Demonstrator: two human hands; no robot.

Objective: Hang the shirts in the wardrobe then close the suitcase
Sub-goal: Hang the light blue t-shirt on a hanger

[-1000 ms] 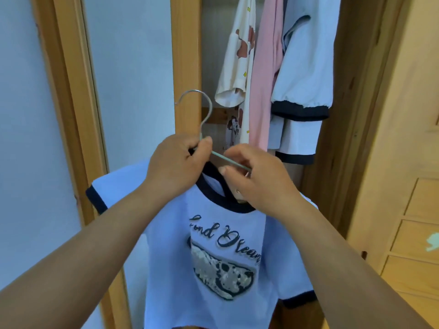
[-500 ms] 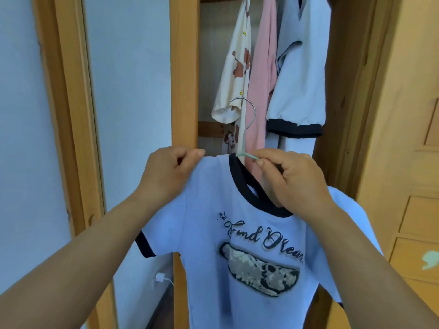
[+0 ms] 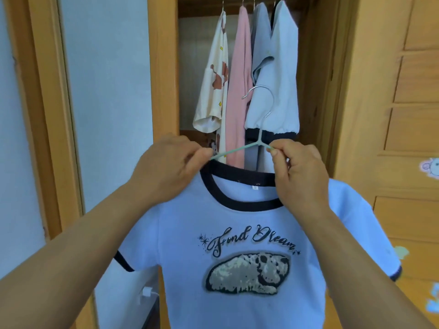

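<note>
Now both hands pinch hanger [image 3: 240, 149] arms, left hand [image 3: 166, 172] and right hand [image 3: 300, 173]; shirt [image 3: 237, 257] level; wardrobe [image 3: 306, 67] rail at twelve o'clock above hook.

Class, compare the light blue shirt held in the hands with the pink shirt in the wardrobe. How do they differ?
The light blue shirt faces the camera, showing a print and a dark collar; the pink shirt is plain and hangs edge-on. The light blue shirt's hanger is off the rail, pinched by the left hand and right hand; the pink shirt hangs in the wardrobe. Both are on hangers.
</note>
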